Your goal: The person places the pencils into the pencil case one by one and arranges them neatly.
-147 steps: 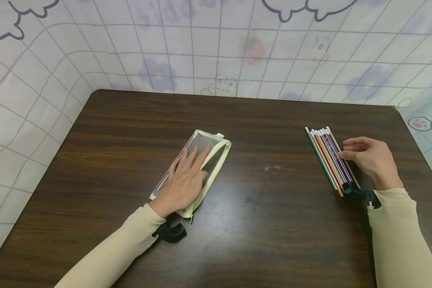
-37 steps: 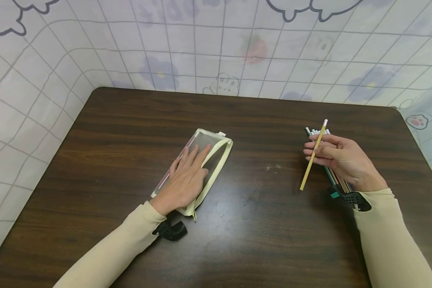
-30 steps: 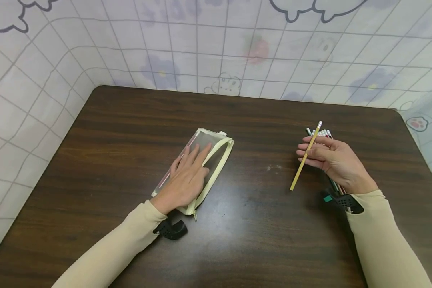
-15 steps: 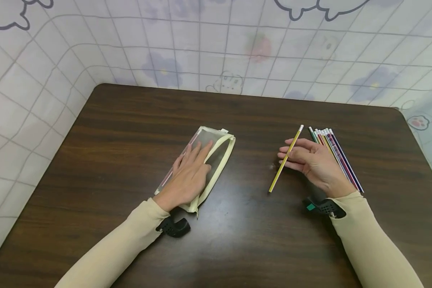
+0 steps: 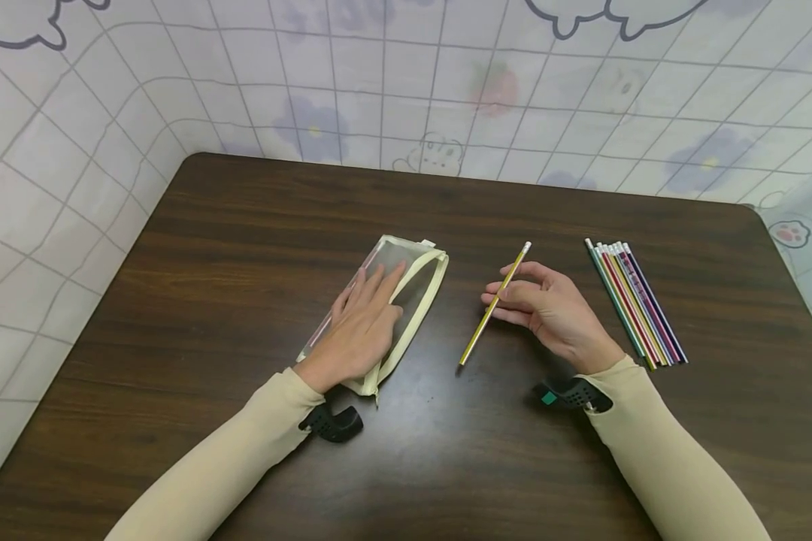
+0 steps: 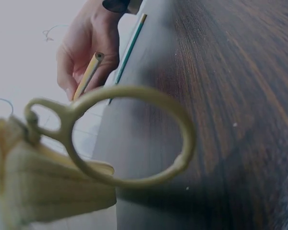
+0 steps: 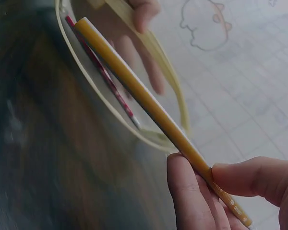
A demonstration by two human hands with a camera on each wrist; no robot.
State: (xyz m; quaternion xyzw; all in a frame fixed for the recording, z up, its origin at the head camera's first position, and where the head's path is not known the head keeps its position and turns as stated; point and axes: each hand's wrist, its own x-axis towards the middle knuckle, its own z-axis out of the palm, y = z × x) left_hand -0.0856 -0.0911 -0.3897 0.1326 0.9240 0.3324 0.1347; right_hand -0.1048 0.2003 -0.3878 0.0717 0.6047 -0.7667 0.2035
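Observation:
My right hand (image 5: 548, 312) pinches a yellow pencil (image 5: 492, 304) between thumb and fingers, its white eraser end pointing up and away. Left of it lies a see-through pencil case (image 5: 416, 300) with a cream zip edge, its mouth gaping toward the right hand. My left hand (image 5: 355, 327) rests on the case with fingers spread straight. In the right wrist view a red pencil (image 7: 105, 76) shows inside the case, and the yellow pencil (image 7: 144, 98) overlaps the opening. A round zip pull (image 6: 134, 91) fills the front of the left wrist view.
Several coloured pencils (image 5: 632, 300) lie side by side on the dark wooden table (image 5: 257, 218), right of the right hand. A patterned curtain (image 5: 379, 83) hangs behind the table's far edge. Each wrist wears a black camera strap (image 5: 334, 424).
The right hand has picked the yellow pencil from the row and carried it left toward the case, uncovering the other pencils. The left hand stays on the case.

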